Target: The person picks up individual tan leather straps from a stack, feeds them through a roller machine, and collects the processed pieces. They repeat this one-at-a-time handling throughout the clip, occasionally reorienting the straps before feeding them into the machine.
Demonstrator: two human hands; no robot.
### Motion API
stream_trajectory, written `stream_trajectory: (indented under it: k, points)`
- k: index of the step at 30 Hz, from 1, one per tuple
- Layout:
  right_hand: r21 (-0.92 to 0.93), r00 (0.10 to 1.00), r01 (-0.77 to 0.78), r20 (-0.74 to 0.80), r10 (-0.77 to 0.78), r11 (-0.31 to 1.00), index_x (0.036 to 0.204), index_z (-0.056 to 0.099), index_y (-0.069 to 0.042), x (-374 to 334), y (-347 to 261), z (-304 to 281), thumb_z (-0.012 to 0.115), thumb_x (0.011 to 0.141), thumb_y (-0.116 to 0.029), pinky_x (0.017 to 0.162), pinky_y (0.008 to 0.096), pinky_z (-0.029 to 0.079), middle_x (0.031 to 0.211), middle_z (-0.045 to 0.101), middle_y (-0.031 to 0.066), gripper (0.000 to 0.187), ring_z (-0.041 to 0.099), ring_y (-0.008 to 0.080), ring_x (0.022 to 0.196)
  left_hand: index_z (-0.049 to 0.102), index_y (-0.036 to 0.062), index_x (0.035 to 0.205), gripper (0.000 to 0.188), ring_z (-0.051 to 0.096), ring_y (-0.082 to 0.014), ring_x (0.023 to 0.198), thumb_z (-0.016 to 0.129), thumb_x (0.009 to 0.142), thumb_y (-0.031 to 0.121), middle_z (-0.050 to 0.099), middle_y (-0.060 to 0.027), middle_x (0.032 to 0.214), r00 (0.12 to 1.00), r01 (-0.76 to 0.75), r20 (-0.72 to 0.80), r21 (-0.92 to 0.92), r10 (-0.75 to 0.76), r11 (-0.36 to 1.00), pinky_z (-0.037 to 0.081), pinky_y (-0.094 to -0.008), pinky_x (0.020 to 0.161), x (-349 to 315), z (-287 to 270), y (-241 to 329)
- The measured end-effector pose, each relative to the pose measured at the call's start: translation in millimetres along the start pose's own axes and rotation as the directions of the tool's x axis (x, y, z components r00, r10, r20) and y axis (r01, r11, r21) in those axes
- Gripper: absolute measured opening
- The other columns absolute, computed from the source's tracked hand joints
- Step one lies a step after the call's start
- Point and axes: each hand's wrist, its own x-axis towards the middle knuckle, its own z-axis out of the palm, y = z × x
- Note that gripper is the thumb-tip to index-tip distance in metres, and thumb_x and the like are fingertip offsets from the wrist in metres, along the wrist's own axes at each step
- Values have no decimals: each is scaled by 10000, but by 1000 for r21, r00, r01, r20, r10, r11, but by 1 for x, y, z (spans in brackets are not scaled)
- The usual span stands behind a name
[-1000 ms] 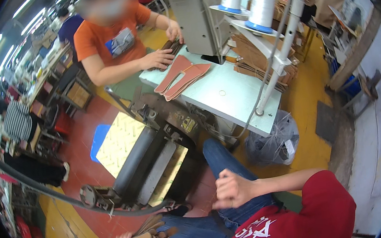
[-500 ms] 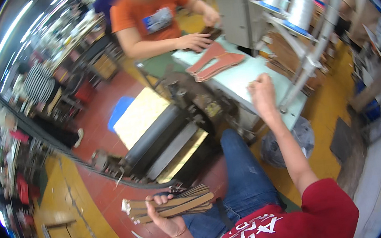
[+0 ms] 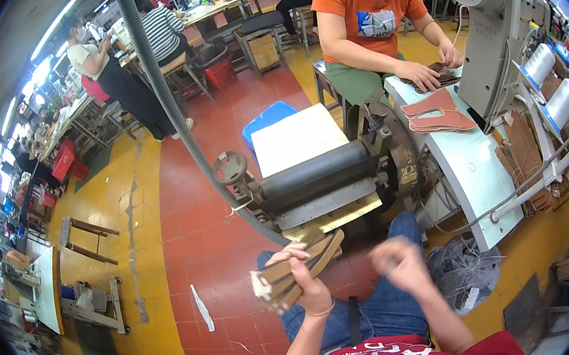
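Note:
A fanned bundle of brown leather-like strips is gripped in my left hand, thumb across the top and fingers underneath. White ends stick out at the bundle's left side. My right hand hangs over my right thigh, apart from the strips. Its fingers look curled but are smeared by motion, so what they hold, if anything, does not show. Just ahead of the bundle stands a roller machine with a dark cylinder, a handwheel and a yellowish board at its front.
On the right, a pale table carries reddish-brown cut pieces and a grey sewing machine with white thread cones. A person in orange handles brown pieces there. A bag-lined bin stands below. A grey hose crosses at left.
My right hand has come back from above the pale table to my lap. The strips in my left hand have turned and moved toward my middle. The head view has swung.

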Motion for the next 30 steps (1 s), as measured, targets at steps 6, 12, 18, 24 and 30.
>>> stream_trajectory:
  k: [6, 12, 18, 24, 30]
  points:
    - [861, 856, -500, 474, -207, -94, 1360, 315, 2, -23, -18, 58, 506, 760, -659, 1026, 395, 348, 1377, 369, 96, 912, 400, 213, 1241, 454, 135, 920, 214, 483, -297, 1159, 553, 892, 323, 671, -75, 947, 884, -309, 428, 229, 189, 923, 179, -465, 1078, -44, -8, -1]
    - [819, 798, -573, 567, 204, -32, 1129, 472, -33, -6, -34, 45, 591, 807, -236, 831, 337, 458, 929, 594, 102, 399, 561, 211, 880, 442, 181, 1050, 466, 253, -380, 1322, 618, 790, 526, 527, -119, 1239, 738, -612, 601, 403, 308, 681, -11, -541, 1086, -81, -44, -14]
    - [726, 896, -445, 359, 262, 525, 965, 524, -8, 14, -45, 24, 667, 693, -168, 721, 294, 489, 776, 614, 94, 346, 605, 183, 751, -69, 45, 1432, 1314, -4, -389, 1379, 794, 570, 533, -48, -250, 1476, 691, -439, 723, 395, 22, 807, 66, -558, 1079, -83, -67, -18]
    - [575, 850, -498, 471, 235, 650, 973, 603, 18, 24, -45, 37, 723, 712, -153, 682, 256, 496, 845, 634, 67, 334, 605, 115, 766, -56, 128, 1445, 1221, 153, -273, 1368, 674, 627, 666, 63, -122, 1496, 329, 942, 668, -176, -668, 287, 196, -439, 1097, -45, -91, -43]
    - [-420, 986, 34, 162, 38, 907, 1059, 591, -7, 16, -29, 66, 669, 725, -490, 906, 408, 327, 1006, 560, 140, 593, 462, 290, 1052, 335, 53, 1298, 843, 464, -159, 1133, 713, 709, 523, 466, -39, 1201, 222, 975, 518, -95, -826, 202, 416, -319, 950, -78, -80, -48]
